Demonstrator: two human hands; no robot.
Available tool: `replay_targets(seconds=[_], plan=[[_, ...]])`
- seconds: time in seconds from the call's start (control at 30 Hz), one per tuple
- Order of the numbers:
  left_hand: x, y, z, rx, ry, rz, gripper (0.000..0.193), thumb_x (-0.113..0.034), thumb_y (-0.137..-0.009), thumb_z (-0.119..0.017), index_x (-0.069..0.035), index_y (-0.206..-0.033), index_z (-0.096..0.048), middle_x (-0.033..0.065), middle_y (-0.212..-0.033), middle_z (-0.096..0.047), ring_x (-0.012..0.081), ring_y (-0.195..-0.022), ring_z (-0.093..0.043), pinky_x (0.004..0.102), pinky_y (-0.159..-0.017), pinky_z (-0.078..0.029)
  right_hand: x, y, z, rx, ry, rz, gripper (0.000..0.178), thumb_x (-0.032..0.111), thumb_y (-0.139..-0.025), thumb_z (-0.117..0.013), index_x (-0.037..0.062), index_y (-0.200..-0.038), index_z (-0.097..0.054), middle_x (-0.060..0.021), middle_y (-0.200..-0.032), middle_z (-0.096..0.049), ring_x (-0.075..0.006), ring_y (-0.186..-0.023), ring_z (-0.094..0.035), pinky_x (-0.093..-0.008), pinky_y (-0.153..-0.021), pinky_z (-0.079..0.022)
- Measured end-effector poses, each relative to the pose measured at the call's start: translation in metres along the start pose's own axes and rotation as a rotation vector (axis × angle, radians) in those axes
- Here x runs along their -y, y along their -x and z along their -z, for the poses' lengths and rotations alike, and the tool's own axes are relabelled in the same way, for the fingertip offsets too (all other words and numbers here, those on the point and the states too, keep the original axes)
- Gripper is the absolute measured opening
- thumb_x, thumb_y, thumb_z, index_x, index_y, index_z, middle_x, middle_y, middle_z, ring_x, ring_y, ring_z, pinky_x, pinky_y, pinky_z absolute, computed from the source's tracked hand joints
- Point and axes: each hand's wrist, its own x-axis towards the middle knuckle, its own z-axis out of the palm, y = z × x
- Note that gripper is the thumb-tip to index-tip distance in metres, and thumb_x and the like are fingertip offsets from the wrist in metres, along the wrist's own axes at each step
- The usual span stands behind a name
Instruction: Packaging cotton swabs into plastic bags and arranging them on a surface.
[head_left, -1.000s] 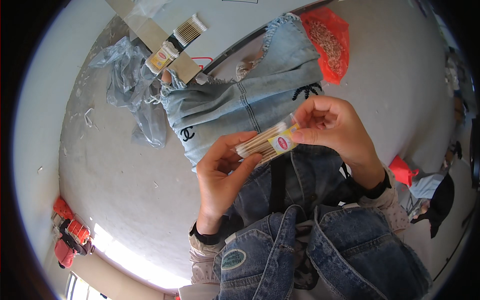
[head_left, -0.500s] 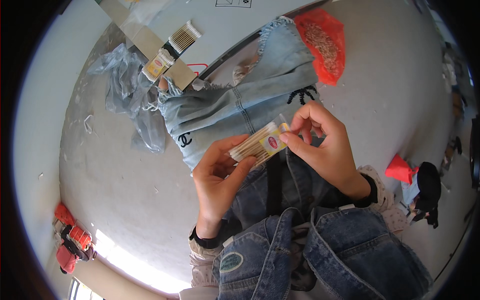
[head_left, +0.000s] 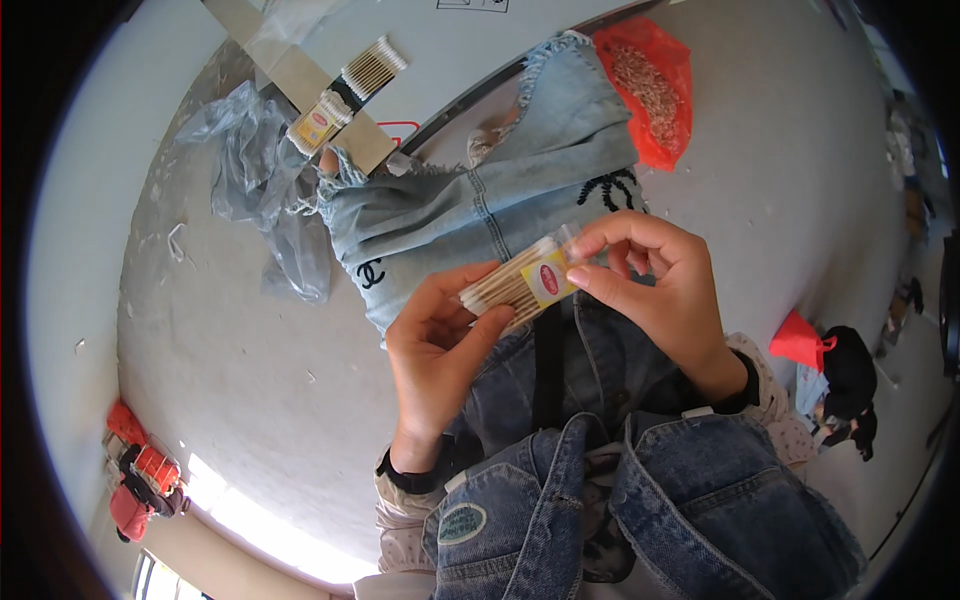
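Left hand: fingers curled and closed on the lower-left end of a packet of cotton swabs; thumb on top, fingertips beneath.
Right hand: fingers pinched together on the upper-right end of the same packet, forefinger tip on its yellow-and-red label.
Packet of cotton swabs: clear wrap, wooden sticks, white tips; held tilted between both hands, above the lap, over the near edge of the denim garment.
Denim garment: pale blue, frayed edges, black emblem; lies spread on the grey floor just ahead of the hands.
Cardboard strip: beyond the garment, carrying two more swab bundles.
Clear plastic bag: crumpled, left of the garment, touching it.
Red mesh bag: at the garment's far right corner.
Lap: dark denim overalls.
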Motion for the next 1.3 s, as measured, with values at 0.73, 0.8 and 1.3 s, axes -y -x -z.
replay_targets(seconds=[0.73, 0.8, 1.3], plan=[[0.011, -0.003, 0.016, 0.034, 0.227, -0.027, 0.041, 0.011, -0.085, -0.069, 0.007, -0.124, -0.057, 0.0121, -0.105, -0.071, 0.0137, -0.095, -0.068, 0.0248, -0.084, -0.055, -0.009, -0.007, 0.062, 0.030, -0.217, -0.039, 0.035, -0.005, -0.087, -0.065, -0.0008, -0.120, -0.054, -0.0090, -0.110, -0.063, -0.0141, -0.098, -0.063, -0.0289, -0.085, -0.053], [0.012, -0.002, 0.019, 0.044, 0.235, -0.031, 0.041, 0.011, -0.085, -0.069, 0.007, -0.124, -0.057, 0.0124, -0.105, -0.071, 0.0141, -0.095, -0.068, 0.0253, -0.084, -0.055, -0.003, -0.008, 0.060, 0.094, -0.213, -0.036, 0.039, -0.004, -0.087, -0.067, 0.0003, -0.123, -0.053, -0.0093, -0.111, -0.063, -0.0145, -0.097, -0.063, -0.0287, -0.085, -0.053], [0.009, 0.001, 0.017, 0.132, 0.254, -0.050, 0.043, 0.011, -0.082, -0.071, 0.008, -0.123, -0.058, 0.0145, -0.107, -0.070, 0.0166, -0.098, -0.068, 0.0280, -0.087, -0.056, 0.007, -0.017, 0.051, 0.146, -0.178, 0.082, 0.017, 0.003, -0.085, -0.075, -0.0004, -0.097, -0.063, -0.0043, -0.092, -0.066, -0.0095, -0.085, -0.064, -0.0229, -0.077, -0.052]])
